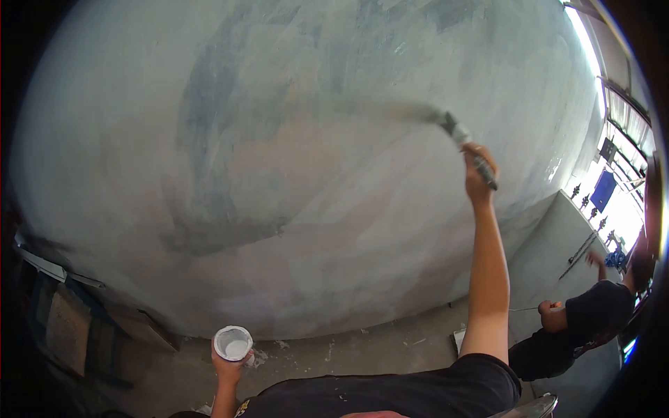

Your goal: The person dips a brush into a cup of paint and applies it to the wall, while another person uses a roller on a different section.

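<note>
My right hand (480, 171) is closed around the handle of a paintbrush (456, 129), raised at the right part of a large grey wall (348, 174). The brush's bristles are at the wall's surface, at the end of a darker streak running left. Low on the left, my left hand (228, 366) holds a small round tub (233, 343) with whitish paint inside, its open top facing up. The wall shows patchy grey, pale and pinkish areas.
Another person (592, 313) in dark clothes stands at the right, by a low grey wall (554, 244) and a bright window. Boards and a frame (67, 324) lean at the lower left. White spots mark the floor (390, 345).
</note>
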### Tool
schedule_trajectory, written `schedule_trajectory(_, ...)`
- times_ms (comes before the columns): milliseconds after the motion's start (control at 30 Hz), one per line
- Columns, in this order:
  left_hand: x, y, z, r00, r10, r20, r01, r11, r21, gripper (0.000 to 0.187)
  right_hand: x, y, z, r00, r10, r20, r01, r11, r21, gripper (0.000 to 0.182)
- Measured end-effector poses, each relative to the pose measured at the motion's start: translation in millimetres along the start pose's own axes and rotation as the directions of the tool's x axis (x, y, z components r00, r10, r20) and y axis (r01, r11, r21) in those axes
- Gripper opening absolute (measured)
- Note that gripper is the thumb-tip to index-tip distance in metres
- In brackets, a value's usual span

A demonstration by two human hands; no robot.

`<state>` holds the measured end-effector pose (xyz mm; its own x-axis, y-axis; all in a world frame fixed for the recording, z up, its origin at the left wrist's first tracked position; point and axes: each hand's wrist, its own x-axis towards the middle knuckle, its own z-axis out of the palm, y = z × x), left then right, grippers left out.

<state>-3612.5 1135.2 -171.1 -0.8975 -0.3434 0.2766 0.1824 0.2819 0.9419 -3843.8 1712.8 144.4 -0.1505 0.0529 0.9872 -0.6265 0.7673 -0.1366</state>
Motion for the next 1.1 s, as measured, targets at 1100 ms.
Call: schedule_trajectory(1100,-24,-20,-8,0.986,-0.077,-0.148,0.091,0.992,0.09,0.079,-41,-52,46,0.999,-0.023,0.023,0.024,0.997,-0.074,0.018)
